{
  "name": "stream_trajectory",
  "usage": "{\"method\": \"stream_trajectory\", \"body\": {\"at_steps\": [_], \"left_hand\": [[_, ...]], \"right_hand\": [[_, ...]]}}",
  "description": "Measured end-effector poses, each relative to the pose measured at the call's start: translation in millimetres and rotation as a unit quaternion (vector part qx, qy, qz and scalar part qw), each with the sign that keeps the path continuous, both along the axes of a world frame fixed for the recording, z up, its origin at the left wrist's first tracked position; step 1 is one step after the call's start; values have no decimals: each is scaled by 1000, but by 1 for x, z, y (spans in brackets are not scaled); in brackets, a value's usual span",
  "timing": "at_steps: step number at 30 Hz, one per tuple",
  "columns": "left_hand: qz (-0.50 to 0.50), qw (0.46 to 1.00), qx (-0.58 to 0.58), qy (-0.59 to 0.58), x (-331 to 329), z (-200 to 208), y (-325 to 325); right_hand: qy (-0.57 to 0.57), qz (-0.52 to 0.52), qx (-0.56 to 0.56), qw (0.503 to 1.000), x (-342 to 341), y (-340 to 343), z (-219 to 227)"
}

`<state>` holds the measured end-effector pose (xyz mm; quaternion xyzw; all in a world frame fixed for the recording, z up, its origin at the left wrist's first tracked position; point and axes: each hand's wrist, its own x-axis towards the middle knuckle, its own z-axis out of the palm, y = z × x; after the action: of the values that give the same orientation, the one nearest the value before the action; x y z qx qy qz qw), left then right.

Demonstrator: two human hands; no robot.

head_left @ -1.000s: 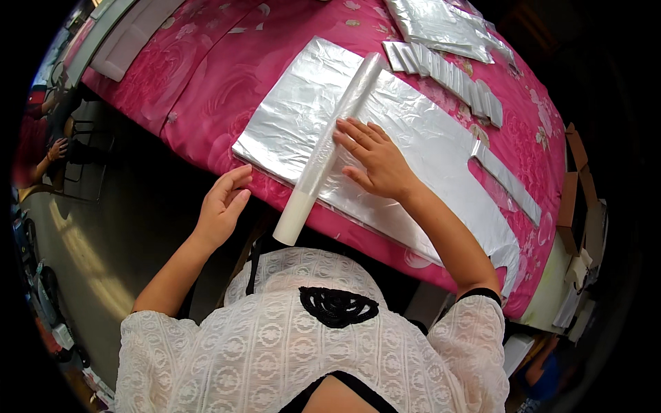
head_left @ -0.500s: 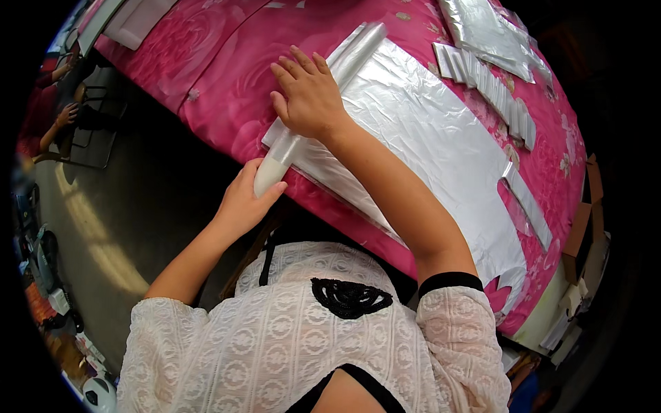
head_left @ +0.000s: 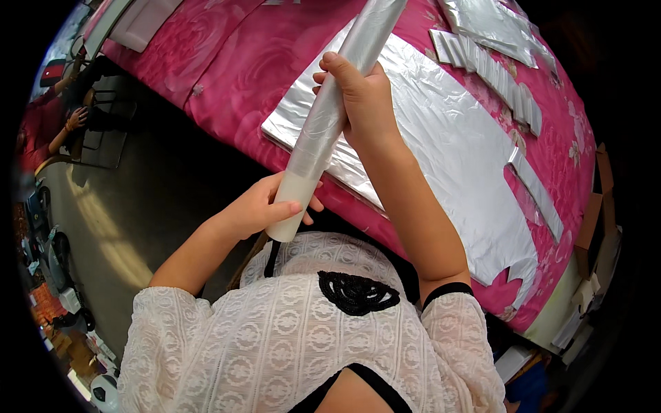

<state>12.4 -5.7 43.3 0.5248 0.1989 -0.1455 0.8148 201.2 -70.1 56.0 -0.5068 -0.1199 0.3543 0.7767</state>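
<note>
A long white tube wrapped in clear plastic film slants up and away from my body, raised above the table. My left hand is closed around its bare lower end, thumb along the front. Higher up, my right hand wraps round the film-covered part from the right side. Under and beside the tube lies a flat stack of shiny, silvery plastic sheets, with a notched cut-out at its near right end. The tube's far end runs out of the picture at the top.
A pink floral cloth covers the table. Folded strips of plastic and more plastic sheets lie at the far right, with a single folded strip nearer. Cardboard boxes stand beyond the right edge. Another person's hand shows at far left.
The tube has been lifted off the plastic sheets and tilted up. My right hand, flat on it before, now grips it. My left hand has moved slightly right and down with the lower end.
</note>
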Motion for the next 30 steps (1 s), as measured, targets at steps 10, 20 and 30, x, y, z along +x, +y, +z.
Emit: {"method": "stream_trajectory", "body": {"at_steps": [10, 20, 30], "left_hand": [[81, 995, 47, -12, 29, 10, -51], [92, 994, 57, 3, 26, 4, -74], [114, 974, 189, -56, 34, 1, -78]], "right_hand": [[71, 79, 109, 988, -8, -47, 4], [59, 72, 50, 994, -22, -79, -17], [11, 133, 19, 991, -15, -124, -16]]}}
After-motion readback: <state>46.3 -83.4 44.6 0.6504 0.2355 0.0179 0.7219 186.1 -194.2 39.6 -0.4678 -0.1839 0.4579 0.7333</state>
